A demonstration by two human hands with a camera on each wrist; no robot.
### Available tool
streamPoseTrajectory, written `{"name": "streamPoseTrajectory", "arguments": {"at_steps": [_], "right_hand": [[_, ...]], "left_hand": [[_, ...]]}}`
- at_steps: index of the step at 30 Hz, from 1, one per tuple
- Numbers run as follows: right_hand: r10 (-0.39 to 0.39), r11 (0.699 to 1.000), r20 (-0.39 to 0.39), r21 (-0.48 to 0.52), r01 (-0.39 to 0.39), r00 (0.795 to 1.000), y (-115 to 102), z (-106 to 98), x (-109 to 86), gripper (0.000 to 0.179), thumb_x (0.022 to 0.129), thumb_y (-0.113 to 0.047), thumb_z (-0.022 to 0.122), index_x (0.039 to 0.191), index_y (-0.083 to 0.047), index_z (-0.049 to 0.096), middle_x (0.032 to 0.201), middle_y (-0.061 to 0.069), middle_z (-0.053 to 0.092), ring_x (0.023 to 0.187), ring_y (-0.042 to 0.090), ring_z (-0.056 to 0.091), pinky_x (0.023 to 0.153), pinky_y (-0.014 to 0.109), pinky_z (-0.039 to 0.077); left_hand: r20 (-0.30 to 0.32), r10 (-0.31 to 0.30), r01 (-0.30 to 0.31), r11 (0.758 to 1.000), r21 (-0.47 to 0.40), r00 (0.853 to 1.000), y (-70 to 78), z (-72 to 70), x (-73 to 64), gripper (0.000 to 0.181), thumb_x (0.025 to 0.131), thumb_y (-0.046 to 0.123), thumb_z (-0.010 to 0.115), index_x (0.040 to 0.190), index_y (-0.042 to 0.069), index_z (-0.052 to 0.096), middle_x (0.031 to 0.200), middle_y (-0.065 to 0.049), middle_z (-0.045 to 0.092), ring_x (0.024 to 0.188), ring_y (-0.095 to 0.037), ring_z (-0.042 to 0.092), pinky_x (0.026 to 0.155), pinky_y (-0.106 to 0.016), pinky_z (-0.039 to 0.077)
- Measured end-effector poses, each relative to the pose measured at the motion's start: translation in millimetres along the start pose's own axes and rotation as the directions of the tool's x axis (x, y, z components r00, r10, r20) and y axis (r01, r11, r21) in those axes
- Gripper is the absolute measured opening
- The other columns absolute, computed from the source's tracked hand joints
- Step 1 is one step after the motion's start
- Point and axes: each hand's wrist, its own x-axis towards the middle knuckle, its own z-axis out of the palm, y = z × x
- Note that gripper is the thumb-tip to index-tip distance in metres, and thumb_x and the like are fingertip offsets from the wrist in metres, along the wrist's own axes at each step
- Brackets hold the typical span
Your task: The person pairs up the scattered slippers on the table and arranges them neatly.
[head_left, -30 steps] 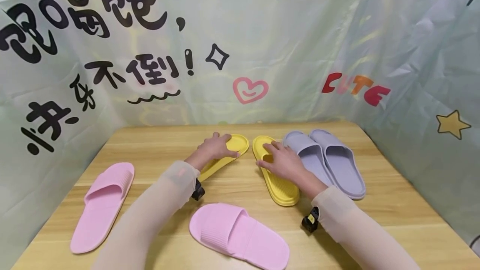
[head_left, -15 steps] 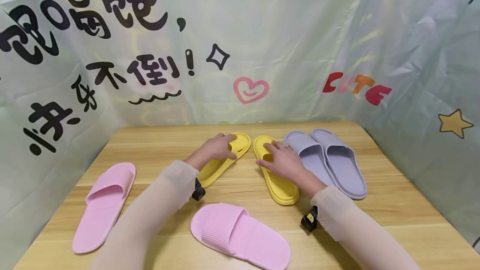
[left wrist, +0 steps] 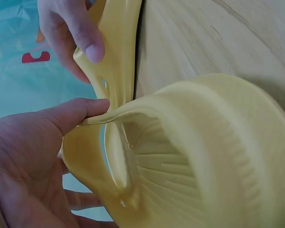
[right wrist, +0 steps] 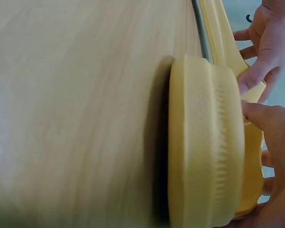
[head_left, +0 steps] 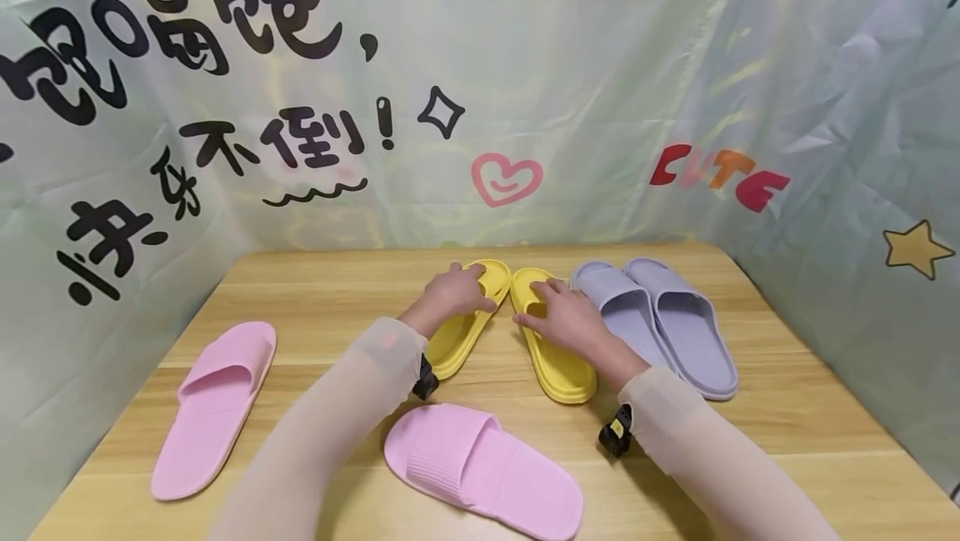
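Observation:
Two yellow slippers lie toes-away near the table's middle back, their front ends close together and heels spread apart. My left hand (head_left: 457,295) grips the left yellow slipper (head_left: 448,345) by its strap. In the left wrist view, the thumb (left wrist: 92,108) presses one side of the strap while the other fingers are partly hidden beyond it. My right hand (head_left: 566,320) holds the right yellow slipper (head_left: 568,376) at its strap, thumb toward the left slipper. The right wrist view shows that slipper's heel (right wrist: 206,142) nearest the camera, with both hands at the straps behind it.
Two purple slippers (head_left: 693,341) stand side by side just right of my right hand. One pink slipper (head_left: 202,433) lies at the left of the wooden table (head_left: 330,291). Another pink slipper (head_left: 525,478) lies crosswise in front, between my forearms. A printed cloth (head_left: 592,91) hangs behind.
The left yellow slipper has moved right with my left hand and turned straighter, its toe now near the other's. The right yellow slipper has shifted only slightly away from me.

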Motion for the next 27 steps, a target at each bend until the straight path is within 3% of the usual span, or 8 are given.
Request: {"name": "streamPoseTrajectory", "arguments": {"at_steps": [8, 18, 27], "right_hand": [[0.039, 0.999, 0.019, -0.021, -0.039, 0.999, -0.1, 0.7, 1.7, 0.075, 0.091, -0.059, 0.059, 0.147, -0.011, 0.044, 0.148, 0.023, 0.039, 0.123, 0.051, 0.045, 0.1, 0.06, 0.037], [0.068, 0.998, 0.02, -0.008, -0.068, 0.997, -1.5, 3.2, 4.9, 0.072, 0.092, -0.056, 0.059, 0.147, -0.012, 0.044, 0.148, 0.021, 0.039, 0.123, 0.052, 0.044, 0.099, 0.062, 0.037], [0.057, 0.998, 0.021, -0.022, -0.056, 0.998, -3.5, 0.7, 4.3, 0.072, 0.092, -0.057, 0.058, 0.146, -0.012, 0.045, 0.148, 0.022, 0.04, 0.122, 0.052, 0.044, 0.098, 0.063, 0.038]], "left_hand": [[0.021, -0.014, 0.013, 0.999, 0.037, 1.0, 7.2, 1.1, -1.1, 0.081, 0.089, 0.049, 0.066, 0.155, 0.019, 0.03, 0.152, -0.023, 0.029, 0.125, -0.043, 0.046, 0.094, -0.05, 0.046], [0.044, -0.048, 0.046, 0.998, 0.049, 0.998, 11.3, 2.9, 4.0, 0.078, 0.093, 0.052, 0.059, 0.153, 0.012, 0.032, 0.154, -0.018, 0.032, 0.136, -0.041, 0.032, 0.107, -0.054, 0.033], [0.026, -0.037, 0.033, 0.988, 0.15, 0.999, 22.6, 7.0, -1.5, 0.078, 0.096, 0.061, 0.046, 0.155, 0.014, 0.029, 0.154, -0.018, 0.031, 0.136, -0.042, 0.032, 0.104, -0.054, 0.036]]}}
